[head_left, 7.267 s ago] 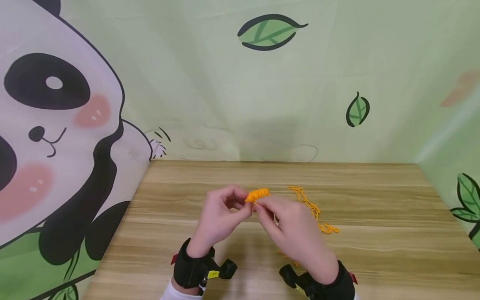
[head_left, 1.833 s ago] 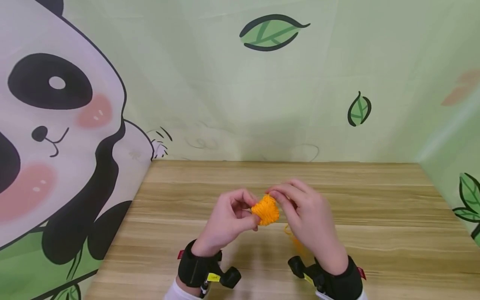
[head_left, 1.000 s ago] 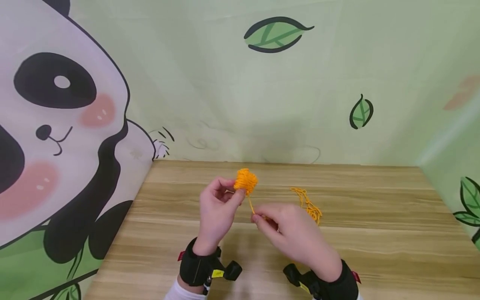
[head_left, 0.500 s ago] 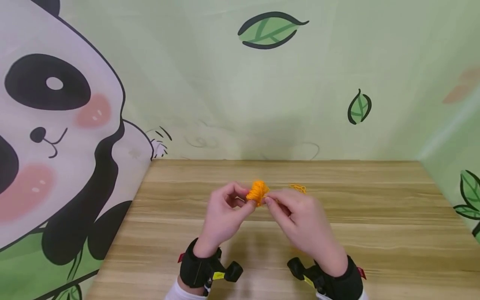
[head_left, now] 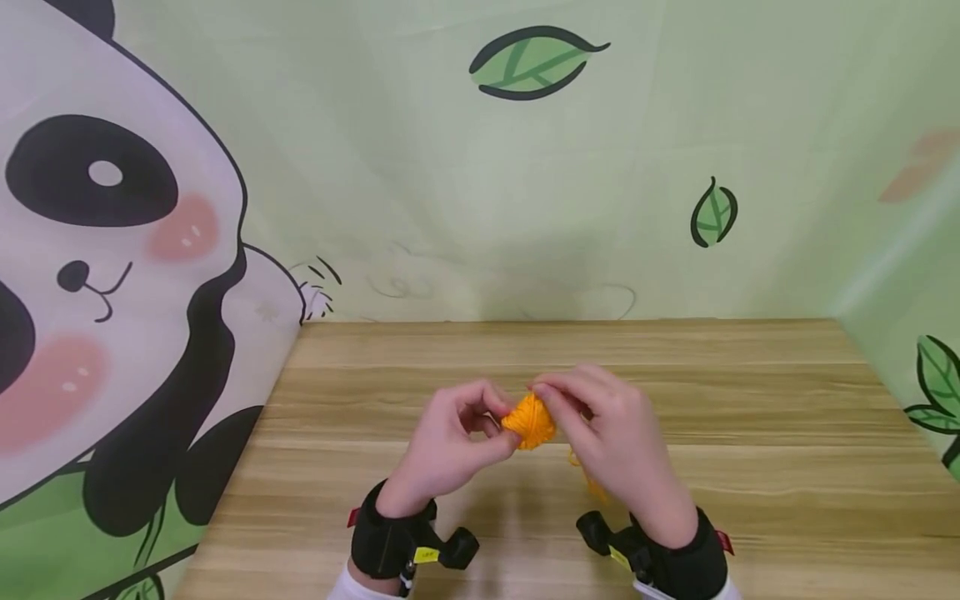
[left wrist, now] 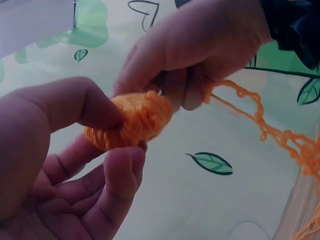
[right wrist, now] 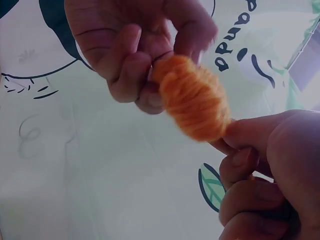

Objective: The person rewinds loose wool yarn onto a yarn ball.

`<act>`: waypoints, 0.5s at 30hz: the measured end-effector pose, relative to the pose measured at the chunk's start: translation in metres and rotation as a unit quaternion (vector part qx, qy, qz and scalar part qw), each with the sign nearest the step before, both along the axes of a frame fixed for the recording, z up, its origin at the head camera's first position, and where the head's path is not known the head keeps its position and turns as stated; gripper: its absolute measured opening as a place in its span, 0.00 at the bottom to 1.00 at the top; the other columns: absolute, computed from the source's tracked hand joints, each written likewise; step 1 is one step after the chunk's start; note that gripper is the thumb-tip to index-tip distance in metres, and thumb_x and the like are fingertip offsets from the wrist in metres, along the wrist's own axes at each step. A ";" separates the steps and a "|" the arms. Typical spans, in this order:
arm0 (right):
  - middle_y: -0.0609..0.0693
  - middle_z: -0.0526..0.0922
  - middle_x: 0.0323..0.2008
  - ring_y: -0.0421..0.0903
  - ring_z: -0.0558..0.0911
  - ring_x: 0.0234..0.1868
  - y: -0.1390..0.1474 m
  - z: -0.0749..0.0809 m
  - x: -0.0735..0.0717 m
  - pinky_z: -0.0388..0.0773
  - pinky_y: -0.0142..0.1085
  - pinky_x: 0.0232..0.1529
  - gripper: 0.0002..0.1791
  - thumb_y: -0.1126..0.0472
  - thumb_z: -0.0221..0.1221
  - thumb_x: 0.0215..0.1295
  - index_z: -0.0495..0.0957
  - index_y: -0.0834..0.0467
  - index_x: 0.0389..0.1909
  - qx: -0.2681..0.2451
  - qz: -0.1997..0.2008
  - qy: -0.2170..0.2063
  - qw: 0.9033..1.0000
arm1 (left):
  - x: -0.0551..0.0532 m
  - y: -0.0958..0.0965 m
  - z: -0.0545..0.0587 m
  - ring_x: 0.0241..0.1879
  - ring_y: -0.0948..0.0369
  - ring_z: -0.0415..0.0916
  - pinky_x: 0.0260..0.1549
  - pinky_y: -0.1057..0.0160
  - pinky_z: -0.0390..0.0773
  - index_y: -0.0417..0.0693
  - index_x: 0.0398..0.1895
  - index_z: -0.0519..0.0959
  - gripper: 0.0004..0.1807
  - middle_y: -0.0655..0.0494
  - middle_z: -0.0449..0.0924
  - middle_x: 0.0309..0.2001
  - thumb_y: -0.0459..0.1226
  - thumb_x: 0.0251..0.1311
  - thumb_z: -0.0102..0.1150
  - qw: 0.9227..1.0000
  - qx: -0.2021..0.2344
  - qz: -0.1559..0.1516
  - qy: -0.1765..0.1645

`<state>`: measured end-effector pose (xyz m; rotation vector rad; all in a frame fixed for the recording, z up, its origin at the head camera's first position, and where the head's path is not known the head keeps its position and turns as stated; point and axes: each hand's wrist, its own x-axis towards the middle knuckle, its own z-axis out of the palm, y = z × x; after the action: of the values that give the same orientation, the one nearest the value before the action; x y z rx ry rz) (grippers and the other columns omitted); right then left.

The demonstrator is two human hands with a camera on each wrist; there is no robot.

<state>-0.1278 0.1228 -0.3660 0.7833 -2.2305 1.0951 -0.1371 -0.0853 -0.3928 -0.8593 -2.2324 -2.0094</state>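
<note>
One orange yarn ball (head_left: 531, 423), above the table (head_left: 757, 400) short of its far edge, is pinched by my left hand (head_left: 453, 442) while my right hand (head_left: 618, 442) grips its trailing yarn (left wrist: 307, 156), whose tangles, if tugged, could loosen the ball.

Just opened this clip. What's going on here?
A person's left hand pinches a small, tightly wound ball of orange yarn above a light brown wood-grain tabletop. The thumb and forefinger of the right hand are at the ball's edge. From that hand's curled fingers, a loose, tangled length of orange yarn trails away, seen best from the left wrist. At this moment the ball and the trailing yarn are both in play.
</note>
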 end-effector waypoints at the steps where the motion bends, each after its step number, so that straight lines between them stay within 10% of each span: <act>1: 0.41 0.82 0.33 0.36 0.71 0.23 0.001 0.000 0.000 0.75 0.33 0.20 0.04 0.62 0.64 0.65 0.85 0.54 0.39 -0.001 0.000 -0.003 1.000 | 0.000 -0.001 0.000 0.32 0.54 0.79 0.30 0.66 0.83 0.43 0.29 0.78 0.09 0.50 0.84 0.37 0.25 0.50 0.67 1.000 0.006 -0.010 0.001; 9: 0.42 0.84 0.40 0.36 0.78 0.33 -0.001 -0.004 -0.003 0.83 0.34 0.31 0.07 0.58 0.59 0.70 0.84 0.52 0.44 0.045 -0.005 -0.056 0.997 | 0.003 -0.004 0.002 0.30 0.54 0.78 0.27 0.71 0.81 0.36 0.30 0.73 0.09 0.42 0.82 0.39 0.21 0.51 0.64 0.995 0.079 -0.058 -0.010; 15: 0.40 0.81 0.31 0.37 0.73 0.25 -0.010 -0.010 -0.004 0.77 0.33 0.27 0.07 0.61 0.59 0.69 0.83 0.50 0.42 0.105 0.000 -0.092 0.990 | 0.004 -0.004 0.001 0.26 0.54 0.74 0.23 0.71 0.79 0.36 0.33 0.71 0.06 0.51 0.81 0.38 0.23 0.58 0.59 0.984 0.165 -0.038 -0.054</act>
<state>-0.1320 0.1128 -0.3757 0.7947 -2.5320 0.9779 -0.1330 -0.0892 -0.3922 -0.8272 -1.8552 -2.4207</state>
